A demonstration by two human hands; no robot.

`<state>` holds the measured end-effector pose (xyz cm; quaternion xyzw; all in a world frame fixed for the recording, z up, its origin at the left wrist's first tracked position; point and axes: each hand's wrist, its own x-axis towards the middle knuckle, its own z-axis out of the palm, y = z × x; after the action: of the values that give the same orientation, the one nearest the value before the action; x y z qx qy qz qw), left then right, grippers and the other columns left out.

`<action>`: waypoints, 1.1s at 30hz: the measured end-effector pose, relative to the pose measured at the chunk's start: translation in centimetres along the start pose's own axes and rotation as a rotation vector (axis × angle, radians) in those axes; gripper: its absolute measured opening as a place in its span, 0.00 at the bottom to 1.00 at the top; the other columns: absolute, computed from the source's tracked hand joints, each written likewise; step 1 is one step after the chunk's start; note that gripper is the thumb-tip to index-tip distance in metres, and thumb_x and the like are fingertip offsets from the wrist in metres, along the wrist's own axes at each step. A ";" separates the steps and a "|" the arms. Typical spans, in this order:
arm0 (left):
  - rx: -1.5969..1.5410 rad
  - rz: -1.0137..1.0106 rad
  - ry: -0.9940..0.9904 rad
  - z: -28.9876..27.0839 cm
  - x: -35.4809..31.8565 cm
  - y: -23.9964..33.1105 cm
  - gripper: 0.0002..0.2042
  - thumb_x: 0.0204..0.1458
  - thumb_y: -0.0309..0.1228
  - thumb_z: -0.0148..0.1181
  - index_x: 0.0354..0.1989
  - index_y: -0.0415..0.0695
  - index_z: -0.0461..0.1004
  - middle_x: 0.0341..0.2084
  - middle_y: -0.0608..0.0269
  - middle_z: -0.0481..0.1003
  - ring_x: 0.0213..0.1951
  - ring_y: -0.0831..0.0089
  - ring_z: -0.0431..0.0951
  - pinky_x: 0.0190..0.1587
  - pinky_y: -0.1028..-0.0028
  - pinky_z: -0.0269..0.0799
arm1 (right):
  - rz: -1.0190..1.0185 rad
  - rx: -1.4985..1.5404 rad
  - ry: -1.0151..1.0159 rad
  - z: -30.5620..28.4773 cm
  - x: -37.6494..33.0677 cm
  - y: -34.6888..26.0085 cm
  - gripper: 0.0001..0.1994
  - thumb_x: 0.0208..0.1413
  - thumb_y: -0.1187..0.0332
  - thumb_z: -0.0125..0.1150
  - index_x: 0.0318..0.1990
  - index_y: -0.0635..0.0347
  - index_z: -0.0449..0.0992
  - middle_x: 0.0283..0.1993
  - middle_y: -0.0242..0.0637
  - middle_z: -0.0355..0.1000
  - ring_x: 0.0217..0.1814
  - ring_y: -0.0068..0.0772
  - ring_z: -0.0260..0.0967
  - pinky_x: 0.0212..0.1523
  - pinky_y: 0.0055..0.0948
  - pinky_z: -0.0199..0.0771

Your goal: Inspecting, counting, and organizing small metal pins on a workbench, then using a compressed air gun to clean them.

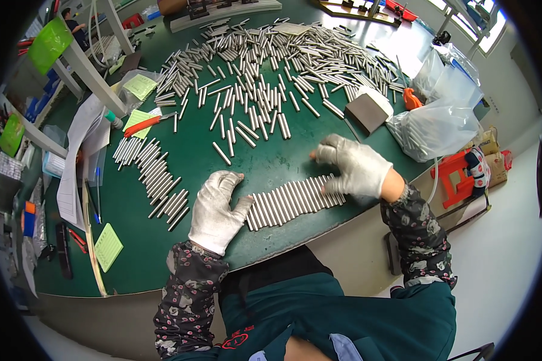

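A row of silver metal pins (292, 203) lies side by side near the front edge of the green table, in front of me. My left hand (215, 212), in a white glove with bare fingertips, rests at the row's left end. Its thumb touches or nearly touches the end pin, and the fingers curve apart from the thumb, holding nothing. Over the right end hovers my right hand (356, 165), gloved the same way. Its thumb is at the pins and its forefinger is stretched out beyond them, with nothing visible between.
A large heap of loose pins (253, 60) spreads across the back. More pins (156, 174) lie in a slanted line at left, by an orange-handled cutter (144, 125). At right are a brown block (367, 113) and a plastic bag (436, 126). Green notes (108, 246) lie front left.
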<state>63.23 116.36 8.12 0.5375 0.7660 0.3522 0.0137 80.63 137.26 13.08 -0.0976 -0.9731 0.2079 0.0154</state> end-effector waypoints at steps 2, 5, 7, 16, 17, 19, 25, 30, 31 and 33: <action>-0.016 0.000 0.002 0.0 0.1 0.0 0.18 0.36 0.23 0.62 0.40 0.38 0.71 0.34 0.61 0.69 0.21 0.76 0.66 0.25 0.79 0.65 | -0.017 -0.098 0.143 0.0 2.2 0.5 0.18 0.42 0.66 0.60 0.44 0.56 0.70 0.43 0.42 0.66 0.44 0.45 0.67 0.44 0.37 0.68; -0.006 -0.008 -0.003 -0.1 0.0 0.0 0.18 0.36 0.23 0.61 0.40 0.38 0.71 0.34 0.61 0.68 0.22 0.75 0.66 0.26 0.79 0.65 | -0.083 -0.318 0.166 0.5 6.6 1.6 0.14 0.44 0.72 0.53 0.42 0.54 0.71 0.41 0.41 0.66 0.43 0.43 0.68 0.41 0.34 0.69; -0.064 -0.063 -0.040 -0.1 0.2 0.5 0.16 0.38 0.29 0.62 0.37 0.37 0.71 0.36 0.52 0.71 0.40 0.57 0.72 0.44 0.67 0.68 | -0.136 -0.398 0.151 0.6 8.2 2.3 0.13 0.44 0.72 0.52 0.41 0.54 0.72 0.40 0.40 0.67 0.43 0.41 0.68 0.40 0.33 0.69; -0.078 -0.069 -0.023 -0.2 0.3 0.3 0.16 0.38 0.28 0.61 0.38 0.38 0.72 0.36 0.53 0.70 0.39 0.57 0.72 0.44 0.67 0.68 | 0.205 -0.424 -0.088 -0.5 5.8 0.8 0.10 0.41 0.71 0.49 0.31 0.59 0.75 0.31 0.45 0.73 0.37 0.44 0.71 0.37 0.37 0.70; -0.064 -0.068 -0.014 -0.2 0.4 0.2 0.16 0.37 0.28 0.61 0.38 0.38 0.72 0.36 0.54 0.71 0.38 0.58 0.72 0.42 0.68 0.68 | 0.290 -0.419 -0.088 -0.7 4.9 1.2 0.10 0.41 0.71 0.49 0.31 0.60 0.74 0.30 0.47 0.72 0.36 0.46 0.71 0.37 0.39 0.69; -0.078 -0.095 -0.031 -0.3 0.4 0.4 0.16 0.37 0.27 0.62 0.38 0.39 0.72 0.36 0.55 0.71 0.37 0.58 0.73 0.41 0.69 0.69 | 0.406 -0.398 -0.059 -0.6 2.5 1.9 0.11 0.40 0.70 0.48 0.33 0.60 0.73 0.30 0.48 0.72 0.36 0.48 0.70 0.37 0.40 0.69; -0.048 -0.009 0.012 0.2 0.2 0.1 0.17 0.36 0.22 0.60 0.40 0.38 0.71 0.35 0.62 0.69 0.23 0.76 0.65 0.27 0.79 0.65 | 0.431 -0.052 -0.079 0.0 -2.4 0.5 0.16 0.41 0.65 0.52 0.40 0.57 0.72 0.30 0.43 0.74 0.34 0.45 0.71 0.37 0.37 0.71; -0.045 -0.032 0.006 0.2 0.3 0.1 0.16 0.38 0.24 0.60 0.39 0.38 0.71 0.35 0.59 0.70 0.30 0.68 0.69 0.33 0.75 0.67 | 0.123 -0.006 -0.105 -0.7 -3.5 0.1 0.30 0.33 0.60 0.65 0.49 0.58 0.66 0.36 0.46 0.72 0.37 0.46 0.70 0.39 0.36 0.69; -0.053 -0.047 -0.004 0.2 0.3 0.3 0.16 0.38 0.26 0.61 0.39 0.39 0.72 0.36 0.55 0.71 0.37 0.60 0.73 0.39 0.70 0.69 | 0.190 -0.083 -0.187 -0.7 -3.6 -0.5 0.33 0.32 0.61 0.67 0.51 0.58 0.63 0.35 0.46 0.71 0.38 0.47 0.69 0.39 0.37 0.69; -0.055 -0.083 -0.030 0.1 0.2 0.5 0.16 0.38 0.27 0.61 0.39 0.38 0.72 0.37 0.54 0.70 0.38 0.58 0.72 0.42 0.69 0.68 | 0.186 -0.118 -0.197 -0.3 -3.4 -0.3 0.33 0.32 0.61 0.67 0.51 0.58 0.64 0.33 0.46 0.70 0.38 0.48 0.69 0.38 0.39 0.68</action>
<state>63.53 116.68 8.40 0.5100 0.7774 0.3641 0.0547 83.95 136.46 13.51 -0.1675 -0.9672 0.1594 -0.1051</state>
